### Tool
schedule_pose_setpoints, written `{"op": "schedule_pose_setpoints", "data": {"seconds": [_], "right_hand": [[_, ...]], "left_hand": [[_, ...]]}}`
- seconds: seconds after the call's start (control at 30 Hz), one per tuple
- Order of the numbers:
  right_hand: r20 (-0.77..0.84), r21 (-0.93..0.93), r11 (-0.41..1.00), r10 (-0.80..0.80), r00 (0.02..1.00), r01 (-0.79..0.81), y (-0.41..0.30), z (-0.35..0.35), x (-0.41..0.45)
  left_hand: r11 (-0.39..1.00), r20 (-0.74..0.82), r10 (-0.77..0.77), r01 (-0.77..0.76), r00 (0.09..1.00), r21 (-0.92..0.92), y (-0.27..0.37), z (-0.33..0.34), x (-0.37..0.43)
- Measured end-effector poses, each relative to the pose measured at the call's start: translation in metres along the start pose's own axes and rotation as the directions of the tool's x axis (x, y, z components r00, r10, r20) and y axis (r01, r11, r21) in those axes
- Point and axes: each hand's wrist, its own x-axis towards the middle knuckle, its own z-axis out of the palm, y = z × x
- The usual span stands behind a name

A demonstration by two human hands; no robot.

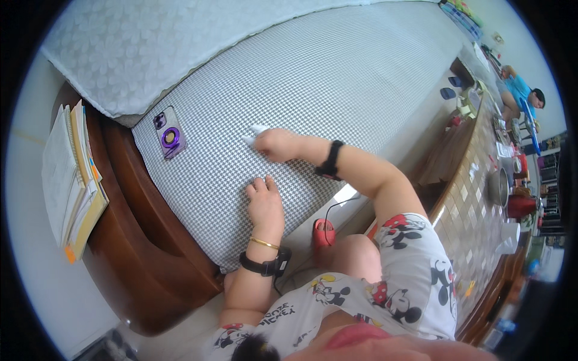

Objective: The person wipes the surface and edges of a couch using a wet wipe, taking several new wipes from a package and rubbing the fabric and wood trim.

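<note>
On a houndstooth-patterned seat cushion [216, 180], my right hand [277, 144] is closed around a crumpled white tissue or cloth [258, 131], whose ends stick out to the left of the fingers. My left hand [266, 203] rests on the same cushion, nearer to my body, with bent fingers on the fabric and nothing seen in it. To the left lies a phone in a clear case with a purple ring [170, 136], back side up. Both wrists wear black straps.
A wooden armrest [135, 252] bears a stack of papers and notebooks [74, 176]. A white quilted cover [135, 54] lies over the backrest. At right, a tiled-pattern table [469, 194] holds a metal bowl [498, 187] and a red kettle [521, 206]. A person [519, 90] sits beyond.
</note>
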Motion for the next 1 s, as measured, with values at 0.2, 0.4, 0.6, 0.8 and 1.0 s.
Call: {"op": "schedule_pose_setpoints", "data": {"seconds": [0.2, 0.4, 0.6, 0.8, 1.0], "right_hand": [[-0.301, 0.001, 0.595, 0.766, 0.568, -0.803, 0.085, -0.089, -0.153], [-0.502, 0.146, 0.336, 0.836, 0.222, -0.931, 0.141, -0.068, -0.177], [-0.176, 0.064, 0.865, 0.501, 0.847, -0.498, -0.026, 0.036, -0.083], [-0.092, -0.121, 0.986, 0.101, 0.991, -0.112, -0.085, 0.053, -0.131], [-0.273, -0.242, 0.638, 0.679, 0.682, -0.731, 0.018, -0.012, -0.178]], "left_hand": [[1.0, 0.005, -0.011, 0.011, 1.0, 0.016, 0.006, -0.012, -0.002], [1.0, -0.022, 0.005, -0.005, 1.0, 0.01, 0.016, -0.004, 0.001], [0.999, -0.078, 0.004, -0.008, 0.997, -0.054, 0.001, -0.003, -0.002], [0.997, 0.007, 0.053, -0.052, 0.999, -0.061, -0.003, -0.026, -0.008], [0.999, 0.105, 0.036, -0.035, 0.994, -0.005, -0.007, -0.028, -0.005]]}}
